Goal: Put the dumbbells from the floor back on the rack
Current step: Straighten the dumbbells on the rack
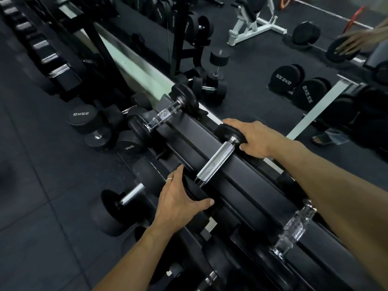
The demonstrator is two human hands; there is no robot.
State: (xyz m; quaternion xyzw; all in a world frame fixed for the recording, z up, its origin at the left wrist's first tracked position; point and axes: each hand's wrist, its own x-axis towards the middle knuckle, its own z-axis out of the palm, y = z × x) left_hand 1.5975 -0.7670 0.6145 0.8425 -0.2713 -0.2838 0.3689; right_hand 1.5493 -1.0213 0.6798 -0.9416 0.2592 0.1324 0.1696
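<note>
A black dumbbell with a knurled chrome handle [216, 160] lies across the top tier of the black rack [247, 185]. My right hand [255, 136] wraps the dumbbell's far black head. My left hand [180, 197] is cupped over its near head, which the hand and the rack rail mostly hide. Two more dumbbells rest on the same tier, one to the upper left [165, 114] and one to the lower right [294, 229]. Black dumbbells marked 35KG [88, 122] stand on the floor at the rack's left end.
A lower tier holds bigger dumbbells [128, 198]. A mirror behind the rack reflects a white bench [252, 24], more dumbbells and a blurred hand. Another dumbbell rack [48, 57] runs along the upper left. Dark rubber floor [42, 206] lies on the left.
</note>
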